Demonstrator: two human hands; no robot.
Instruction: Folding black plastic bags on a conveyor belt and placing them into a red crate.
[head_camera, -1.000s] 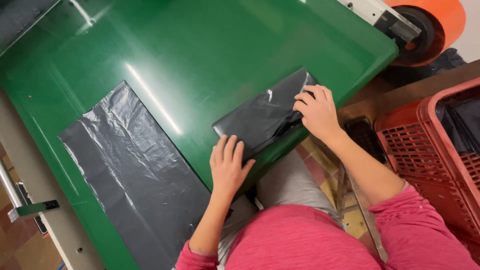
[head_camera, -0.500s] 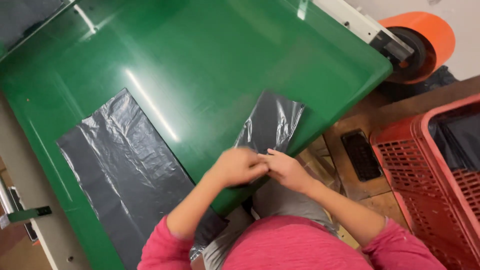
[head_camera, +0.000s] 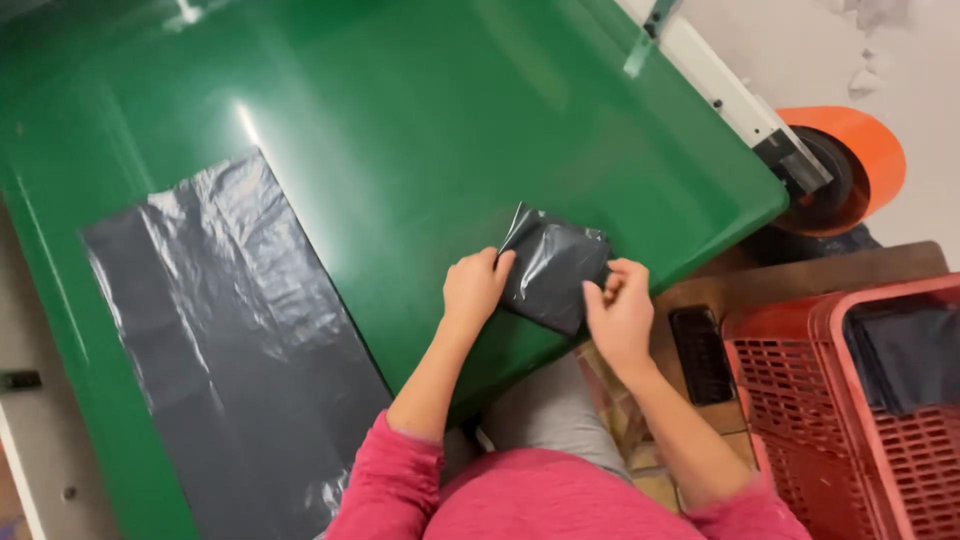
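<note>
Two hands work one small folded black bag (head_camera: 553, 265) near the front edge of the green surface (head_camera: 400, 130). The left hand (head_camera: 474, 287) lies on the bag's left edge with its fingers (head_camera: 497, 262) curled down over the plastic, pressing it flat so the fold keeps its shape on the slick top. The right hand (head_camera: 620, 315) meets the bag's lower right corner, fingers (head_camera: 612, 283) drawn narrow and pinching the edge there, which seems to hold the layers together. Folded this way the bag is a compact, nearly square packet set at a slant, its slightly longer axis running from upper left to lower right, one corner pointing away toward the middle of the surface and the opposite corner toward the person. Well apart to the left, a second black bag (head_camera: 230, 340) lies spread out flat, its long axis running from far to near and its near end reaching the surface's edge. To the right stand a red crate (head_camera: 880, 480) with dark plastic inside and, farther back, an orange roll (head_camera: 850, 165) on a white frame.
</note>
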